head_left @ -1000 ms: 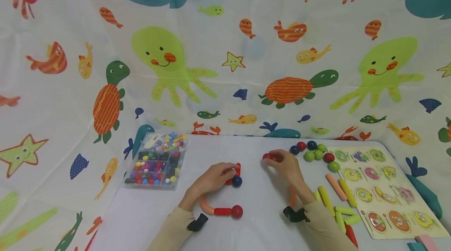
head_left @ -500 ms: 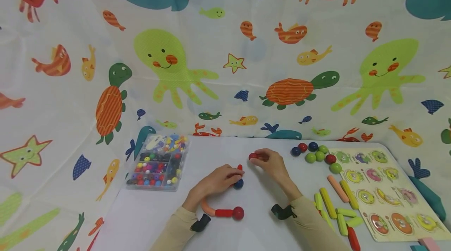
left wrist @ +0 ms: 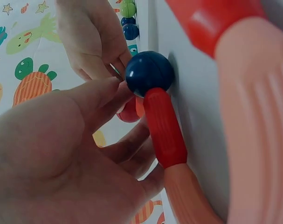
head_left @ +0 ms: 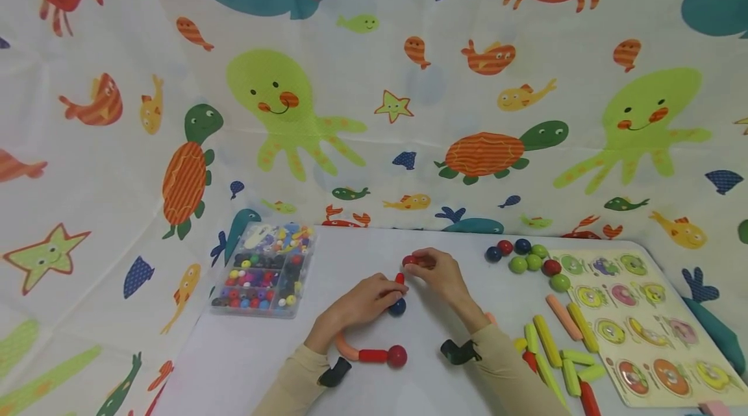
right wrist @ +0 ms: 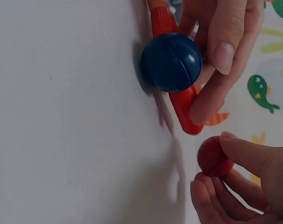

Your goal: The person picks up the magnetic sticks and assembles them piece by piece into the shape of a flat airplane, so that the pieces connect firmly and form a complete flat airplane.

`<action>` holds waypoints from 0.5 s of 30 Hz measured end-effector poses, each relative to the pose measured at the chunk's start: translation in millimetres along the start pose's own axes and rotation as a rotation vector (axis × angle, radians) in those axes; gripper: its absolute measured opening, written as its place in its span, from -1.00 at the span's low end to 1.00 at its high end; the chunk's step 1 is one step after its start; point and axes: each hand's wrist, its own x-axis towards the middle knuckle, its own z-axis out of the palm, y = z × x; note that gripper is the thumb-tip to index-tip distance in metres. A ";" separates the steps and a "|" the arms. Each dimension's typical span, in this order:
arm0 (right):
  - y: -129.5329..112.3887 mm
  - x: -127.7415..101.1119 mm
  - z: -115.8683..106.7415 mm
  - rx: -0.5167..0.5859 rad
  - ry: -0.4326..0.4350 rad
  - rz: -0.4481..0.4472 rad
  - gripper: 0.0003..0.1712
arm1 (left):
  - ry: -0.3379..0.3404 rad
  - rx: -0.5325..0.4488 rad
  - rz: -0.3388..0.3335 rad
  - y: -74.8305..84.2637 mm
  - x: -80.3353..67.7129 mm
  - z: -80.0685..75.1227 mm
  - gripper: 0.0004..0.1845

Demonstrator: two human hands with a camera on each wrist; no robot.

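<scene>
My left hand (head_left: 365, 302) pinches a red stick (right wrist: 183, 109) that joins a dark blue ball (right wrist: 167, 60). Another red stick (left wrist: 164, 130) runs from that ball's other side to a peach curved stick (left wrist: 188, 191). In the head view, the peach curve (head_left: 346, 346) leads round to a red stick (head_left: 373, 356) ending in a red ball (head_left: 397, 356), all lying on the white table. Between thumb and fingers, my right hand (head_left: 441, 276) holds a smaller-looking red ball (right wrist: 213, 156), just off the free tip of the pinched stick.
A clear compartment case (head_left: 254, 314) of beads lies at left. Several green, blue and red balls (head_left: 517, 265) sit back right, beside a wooden picture board (head_left: 654, 398). Loose yellow, green, peach and red sticks (head_left: 546, 340) lie right of my right arm. A patterned cloth (head_left: 374, 163) hangs behind.
My right hand has moved left with the red ball, bringing it close to the red stick's tip. My left hand has stayed nearly in place.
</scene>
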 end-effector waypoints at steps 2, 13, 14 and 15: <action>-1.8 -0.1 1.5 0.005 -0.006 -0.011 -0.56 | 0.005 -0.001 0.010 -0.7 -0.1 0.1 -0.65; -5.5 0.8 13.9 -0.002 -0.040 -0.007 -0.58 | 0.022 -0.007 0.039 -3.0 -1.2 1.2 -0.66; -5.0 1.0 14.9 0.000 -0.042 -0.010 -0.58 | 0.023 -0.009 0.037 -3.1 -1.6 1.4 -0.66; -4.5 1.2 15.7 0.001 -0.045 -0.012 -0.58 | 0.024 -0.013 0.038 -3.3 -2.0 1.3 -0.66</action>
